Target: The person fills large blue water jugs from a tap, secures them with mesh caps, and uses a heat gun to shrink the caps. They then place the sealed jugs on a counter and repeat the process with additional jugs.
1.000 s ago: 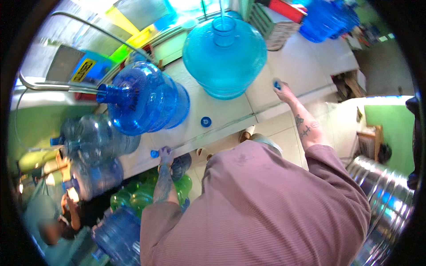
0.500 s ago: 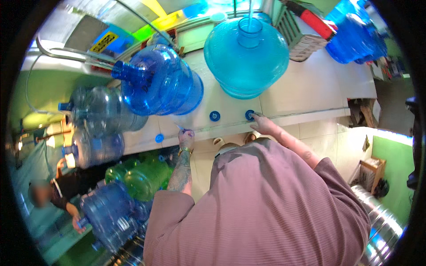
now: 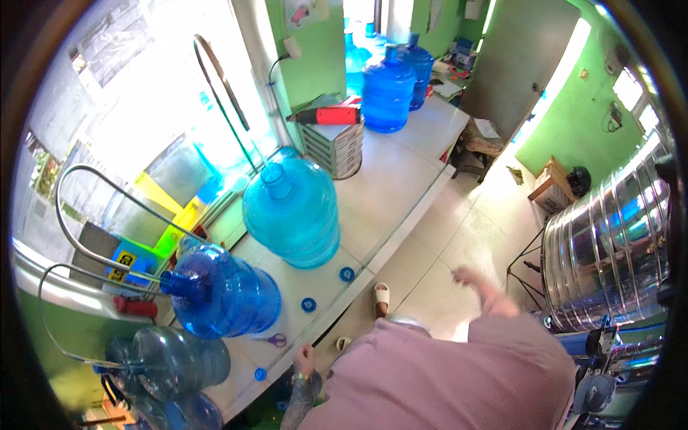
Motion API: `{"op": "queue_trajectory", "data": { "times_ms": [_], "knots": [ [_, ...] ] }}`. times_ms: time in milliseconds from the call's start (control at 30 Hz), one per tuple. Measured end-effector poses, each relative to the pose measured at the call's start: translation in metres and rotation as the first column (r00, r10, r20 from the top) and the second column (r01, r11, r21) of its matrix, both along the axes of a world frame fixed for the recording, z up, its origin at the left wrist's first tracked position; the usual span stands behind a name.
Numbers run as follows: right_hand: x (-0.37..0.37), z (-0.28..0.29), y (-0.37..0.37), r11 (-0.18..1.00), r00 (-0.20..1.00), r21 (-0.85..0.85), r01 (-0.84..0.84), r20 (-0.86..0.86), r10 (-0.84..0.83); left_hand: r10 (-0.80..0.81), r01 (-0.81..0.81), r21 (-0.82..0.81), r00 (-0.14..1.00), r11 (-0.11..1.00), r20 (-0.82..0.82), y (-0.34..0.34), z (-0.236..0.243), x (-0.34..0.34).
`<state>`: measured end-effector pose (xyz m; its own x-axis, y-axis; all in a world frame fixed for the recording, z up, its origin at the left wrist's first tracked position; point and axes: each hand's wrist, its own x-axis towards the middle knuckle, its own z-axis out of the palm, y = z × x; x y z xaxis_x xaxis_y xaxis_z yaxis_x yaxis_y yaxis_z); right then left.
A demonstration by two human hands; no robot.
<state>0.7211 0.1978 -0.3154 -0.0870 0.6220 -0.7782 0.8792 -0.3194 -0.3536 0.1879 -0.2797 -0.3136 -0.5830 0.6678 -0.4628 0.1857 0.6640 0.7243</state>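
Note:
My left hand [image 3: 304, 357] is closed by the counter's front edge, with nothing visible in it. Just beyond it, a pair of purple-handled scissors [image 3: 276, 340] lies on the white counter [image 3: 358, 208]. My right hand [image 3: 473, 279] is off the counter, over the tiled floor, its fingers smeared by motion. Three blue caps rest on the counter: a right one [image 3: 347, 274], a middle one [image 3: 308, 304] and a left one [image 3: 261, 374]. Behind them stand a teal water jug [image 3: 294, 218] with a tube at its neck and a blue water jug [image 3: 226, 294] with a metal pipe at its mouth.
Greyish clear jugs [image 3: 175, 362] stand at the left. A grey slatted box [image 3: 333, 147] carries a red-and-black tool [image 3: 330, 115]. More blue jugs [image 3: 388, 93] stand farther along the counter. A ribbed steel tank [image 3: 609, 251] is at the right, with a cardboard box [image 3: 553, 183] beyond.
My view has swung right. My right hand has left the right-hand cap and moved out over the floor. My left hand has come away from the scissors, which now lie on the counter.

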Motion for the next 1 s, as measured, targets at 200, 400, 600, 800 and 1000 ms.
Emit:
{"op": "queue_trajectory", "data": {
  "times_ms": [200,400,600,800,1000],
  "knots": [
    [0.054,-0.078,-0.344,0.967,0.92,-0.029,-0.252,0.303,0.249,-0.414,0.426,-0.013,0.886,0.905,0.208,0.016,-0.027,0.044],
    [0.074,-0.084,-0.319,0.996,0.961,-0.042,-0.083,0.261,0.091,-0.37,0.469,-0.197,0.844,0.861,0.389,0.109,-0.003,0.007],
    [0.049,-0.035,-0.088,0.978,0.987,0.208,-0.006,-0.153,0.039,-0.199,0.21,-0.009,0.942,0.978,0.271,0.239,0.006,0.037],
    [0.045,0.041,0.051,0.935,0.903,0.336,0.113,-0.427,0.044,-0.389,0.401,-0.1,0.913,0.91,0.12,0.305,0.011,0.17],
    [0.143,-0.046,0.022,0.977,0.983,0.176,-0.123,-0.114,0.145,-0.343,0.333,-0.182,0.939,0.925,-0.026,0.296,0.028,0.24]
  ]
}}
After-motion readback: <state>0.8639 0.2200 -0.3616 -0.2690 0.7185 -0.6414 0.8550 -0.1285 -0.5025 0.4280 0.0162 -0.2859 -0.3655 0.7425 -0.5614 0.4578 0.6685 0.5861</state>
